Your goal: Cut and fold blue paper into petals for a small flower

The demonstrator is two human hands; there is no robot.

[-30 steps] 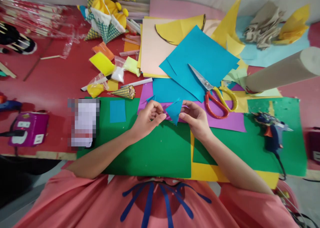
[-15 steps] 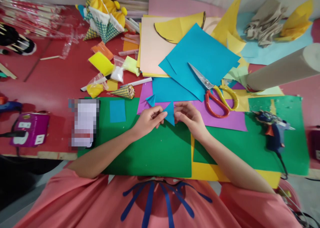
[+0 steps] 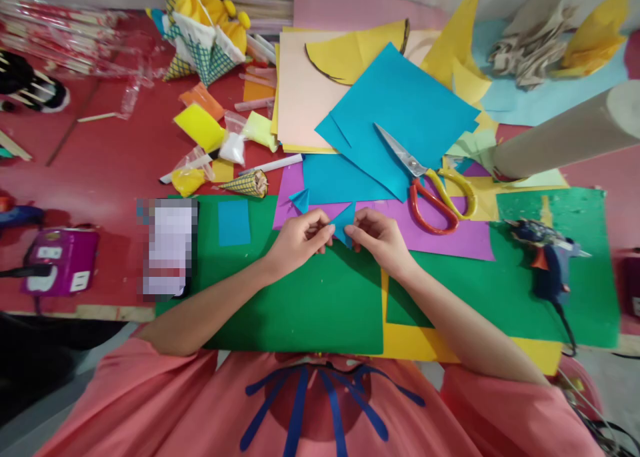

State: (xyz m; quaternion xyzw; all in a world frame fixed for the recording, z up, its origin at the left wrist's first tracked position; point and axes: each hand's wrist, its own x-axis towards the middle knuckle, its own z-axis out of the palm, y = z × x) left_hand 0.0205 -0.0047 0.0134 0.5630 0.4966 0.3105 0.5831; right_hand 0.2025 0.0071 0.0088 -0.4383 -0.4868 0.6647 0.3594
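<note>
In the head view, both hands meet at the centre of the frame, just above the green sheet (image 3: 300, 310) on the red desk (image 3: 100, 177). The left hand (image 3: 299, 241) and right hand (image 3: 381, 240) each pinch one side of a small blue paper triangle (image 3: 344, 220) between thumb and fingertips, and its point hangs downward between them. A smaller blue folded scrap (image 3: 301, 200) lies just above the left hand on the purple sheet (image 3: 450, 237). Red-and-yellow-handled scissors (image 3: 430, 190) rest to the upper right of the hands, partly on a large blue sheet (image 3: 400, 103). A blue glue gun (image 3: 547, 260) lies at the right, and a blue rectangle (image 3: 234, 222) sits left of the hands.
</note>
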